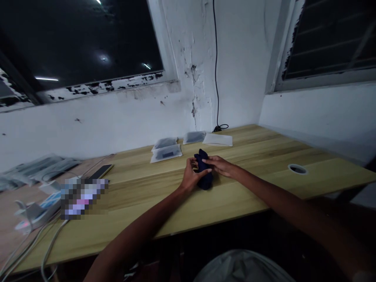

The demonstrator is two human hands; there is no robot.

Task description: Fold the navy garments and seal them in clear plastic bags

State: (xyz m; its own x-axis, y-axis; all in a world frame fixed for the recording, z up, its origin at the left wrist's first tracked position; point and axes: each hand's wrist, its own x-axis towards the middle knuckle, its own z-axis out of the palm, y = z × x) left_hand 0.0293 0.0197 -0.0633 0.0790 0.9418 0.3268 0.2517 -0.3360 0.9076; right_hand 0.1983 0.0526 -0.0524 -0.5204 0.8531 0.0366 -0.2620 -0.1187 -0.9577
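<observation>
A bundle of dark navy cloth (206,181), folded or rolled lengthwise, is held upright just above or on the wooden table (141,192); whether it touches the top I cannot tell. My left hand (191,174) grips it from the left, with the thumb laid across its front. From the right, my right hand (221,165) closes on its upper part, fingers and thumb on the fabric. Beyond the hands lie frosted pouches with dark contents, two overlapping on the left (166,152) and one farther back (194,137). Beside that one is a flat white pouch (217,140).
At the left are a power strip (44,211) with plugs and cables, a blurred-out item (84,199), a dark phone-like slab (102,171) and more clear packets (41,168). A cable hole (297,169) sits at the right. A black cord (216,78) hangs down the wall.
</observation>
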